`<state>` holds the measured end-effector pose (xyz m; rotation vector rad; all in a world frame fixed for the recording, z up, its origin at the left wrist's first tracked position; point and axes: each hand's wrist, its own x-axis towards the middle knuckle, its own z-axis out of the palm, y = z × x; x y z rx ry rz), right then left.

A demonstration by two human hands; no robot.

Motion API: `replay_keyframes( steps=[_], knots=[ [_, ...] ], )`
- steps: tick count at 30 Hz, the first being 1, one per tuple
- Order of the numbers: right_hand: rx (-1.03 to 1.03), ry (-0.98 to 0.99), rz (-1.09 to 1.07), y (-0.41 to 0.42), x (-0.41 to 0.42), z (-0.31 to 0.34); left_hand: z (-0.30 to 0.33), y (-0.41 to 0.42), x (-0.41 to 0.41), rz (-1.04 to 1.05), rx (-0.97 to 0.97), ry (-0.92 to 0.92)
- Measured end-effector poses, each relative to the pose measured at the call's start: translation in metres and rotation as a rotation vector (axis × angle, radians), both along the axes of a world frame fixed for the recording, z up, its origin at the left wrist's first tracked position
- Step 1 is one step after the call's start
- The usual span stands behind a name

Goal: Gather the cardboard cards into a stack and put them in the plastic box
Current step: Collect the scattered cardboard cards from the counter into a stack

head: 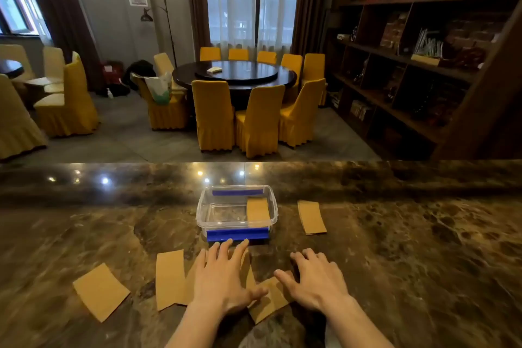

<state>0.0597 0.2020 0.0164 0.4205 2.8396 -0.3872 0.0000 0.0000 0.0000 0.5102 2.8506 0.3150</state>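
Down at the near edge of the dark marble counter [409, 263], the person's two bare hands lay flat with the fingers spread. The left hand [223, 277] pressed down on a card that was mostly hidden under it, and its fingertips came close to the blue clip of the box. The right hand [316, 280] rested palm down, with its thumb on the tilted card [268, 301] that lay between the two hands. Neither hand gripped anything.

Just left of the left hand lay an upright card [169, 278]. Farther left, on its own, lay a slanted card [100, 291].

Behind the hands stood the clear plastic box [202, 213] with no lid on it. One card [257, 209] was already inside, on the right side of the box. To the right of the box, apart from it, lay a small pile of cards [311, 217].

Far back in the room was a round table [234, 75] with yellow chairs [214, 114] around it.
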Motion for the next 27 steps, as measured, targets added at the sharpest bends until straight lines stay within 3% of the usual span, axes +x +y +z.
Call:
replay_keyframes(
  steps=[16, 19, 24, 27],
  knots=[
    [0.011, 0.058, 0.033, 0.011, 0.018, -0.013, 0.003, 0.036, 0.038, -0.172, -0.003, 0.060],
    [-0.105, 0.157, -0.043, 0.013, 0.022, -0.013, 0.010, 0.044, 0.043, -0.123, 0.170, 0.084],
    [-0.515, 0.410, -0.369, 0.022, 0.027, -0.010, 0.023, 0.053, 0.050, 0.235, 0.637, -0.156],
    [-0.866, 0.306, -0.433, 0.022, 0.024, -0.005, 0.031, 0.056, 0.047, 0.444, 0.931, -0.325]
  ],
)
